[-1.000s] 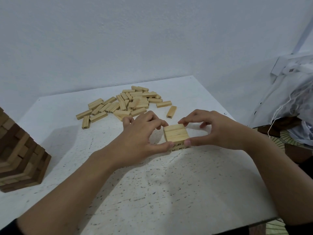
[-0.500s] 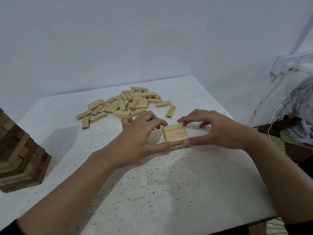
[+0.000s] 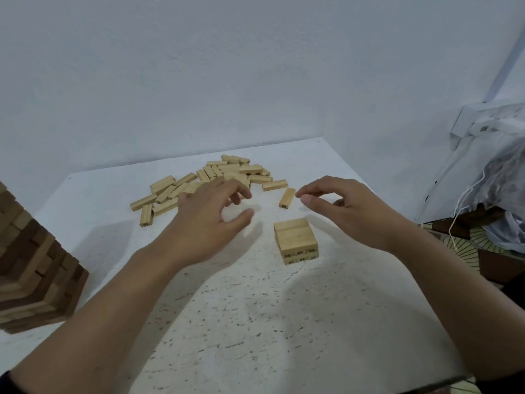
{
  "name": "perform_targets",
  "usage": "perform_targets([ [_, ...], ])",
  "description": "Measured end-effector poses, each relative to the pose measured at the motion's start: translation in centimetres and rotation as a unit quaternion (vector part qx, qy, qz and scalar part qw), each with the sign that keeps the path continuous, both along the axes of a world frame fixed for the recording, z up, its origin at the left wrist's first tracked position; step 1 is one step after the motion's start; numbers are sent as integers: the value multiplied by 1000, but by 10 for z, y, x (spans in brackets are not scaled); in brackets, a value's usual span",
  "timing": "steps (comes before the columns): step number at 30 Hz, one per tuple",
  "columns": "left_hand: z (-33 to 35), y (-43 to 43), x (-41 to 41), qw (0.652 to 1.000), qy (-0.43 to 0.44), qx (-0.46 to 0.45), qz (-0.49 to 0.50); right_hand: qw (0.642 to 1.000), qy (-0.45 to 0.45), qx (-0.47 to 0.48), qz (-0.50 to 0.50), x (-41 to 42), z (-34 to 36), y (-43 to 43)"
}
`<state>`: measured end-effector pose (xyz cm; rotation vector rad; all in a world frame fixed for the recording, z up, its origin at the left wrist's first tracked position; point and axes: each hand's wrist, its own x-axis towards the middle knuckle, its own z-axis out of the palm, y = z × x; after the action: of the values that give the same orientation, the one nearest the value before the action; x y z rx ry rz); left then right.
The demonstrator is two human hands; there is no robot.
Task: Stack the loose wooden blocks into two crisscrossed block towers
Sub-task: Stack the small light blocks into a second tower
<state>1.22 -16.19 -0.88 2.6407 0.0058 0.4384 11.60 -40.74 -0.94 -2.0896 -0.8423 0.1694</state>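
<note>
The block stack (image 3: pixel 295 237) is flanked by left hand (image 3: pixel 208 223) at 9 o'clock, right hand (image 3: pixel 350 214) at 2 o'clock, both grips wide

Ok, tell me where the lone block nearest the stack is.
Head view, right of centre: the lone block lies flat on the table, just beyond the stack, left of the right hand.
</note>
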Motion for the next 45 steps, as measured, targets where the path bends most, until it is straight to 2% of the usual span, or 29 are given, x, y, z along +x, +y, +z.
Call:
perform_targets([
  [6,-1,31,13,988,55,105,96,990,-28,-132,29,15,10,28],
  [11,-15,29,15,976,61,194,76,981,-38,-187,27,28,11,50],
  [17,-27,29,23,963,31,260,65,980,-38,-193,33,29,6,58],
  [29,-21,36,-15,973,-31,228,-5,974,-35,-205,90,13,20,81],
  [34,-23,53,-41,977,1,213,-13,961,-50,-234,139,-3,25,96],
  [39,-21,66,-65,987,68,143,-4,948,-54,-248,192,-24,33,107],
  [45,-24,76,-89,991,49,121,-8,931,-82,-253,252,-49,32,123],
])
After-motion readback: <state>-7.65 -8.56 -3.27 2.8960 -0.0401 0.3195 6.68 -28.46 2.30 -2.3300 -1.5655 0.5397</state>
